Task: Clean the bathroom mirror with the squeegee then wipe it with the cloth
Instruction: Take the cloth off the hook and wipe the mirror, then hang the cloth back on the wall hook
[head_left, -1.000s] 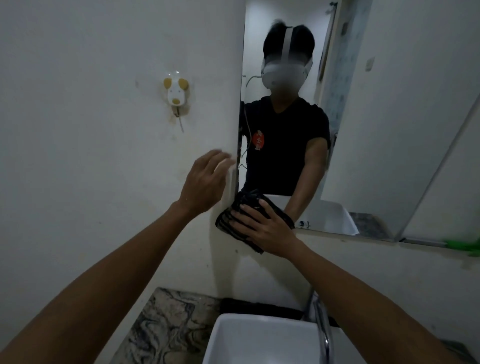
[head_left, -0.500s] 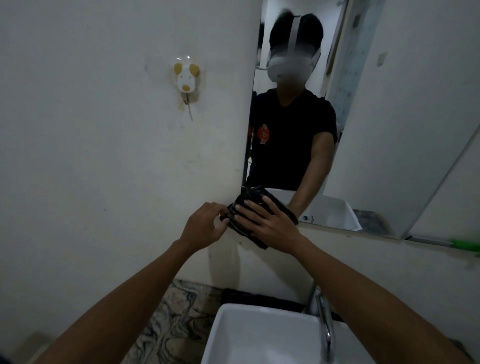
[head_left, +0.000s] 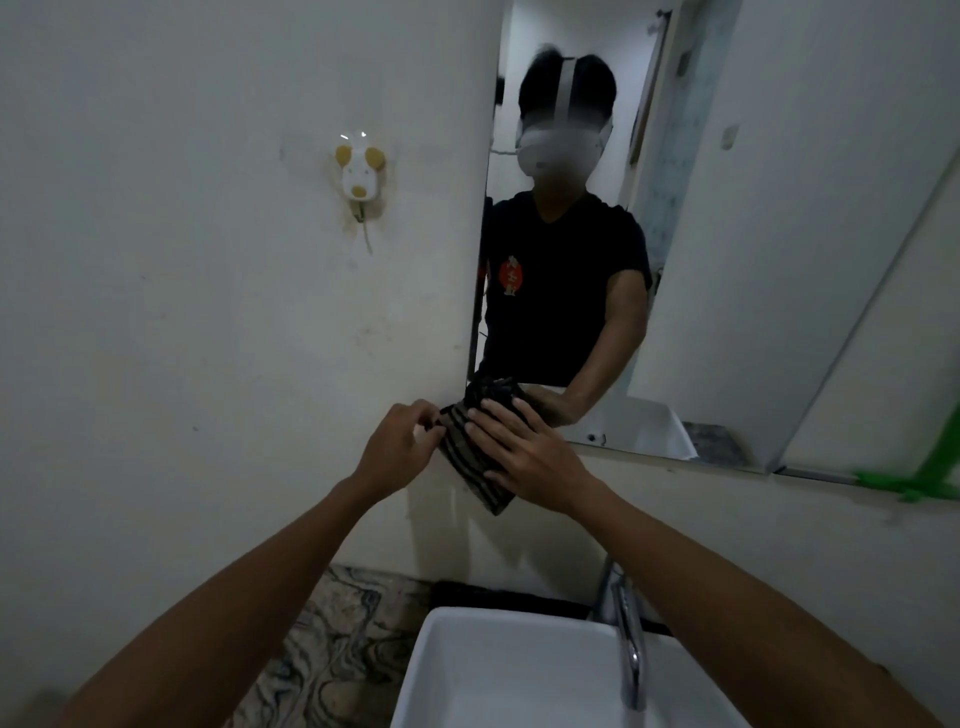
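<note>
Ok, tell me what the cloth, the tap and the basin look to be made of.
Cloth: soft woven fabric, dark with paler stripes; it bunches under the hands.
Tap: looks like polished metal, probably chromed, with bright highlights down its spout.
Basin: smooth glossy white, likely glazed ceramic, though the look leaves that open.

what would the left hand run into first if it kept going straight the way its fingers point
Most likely the dark striped cloth. The left hand points rightward and already pinches the cloth's left edge, with the right hand pressing the cloth flat just beyond it. Depth is hard to judge.
</note>
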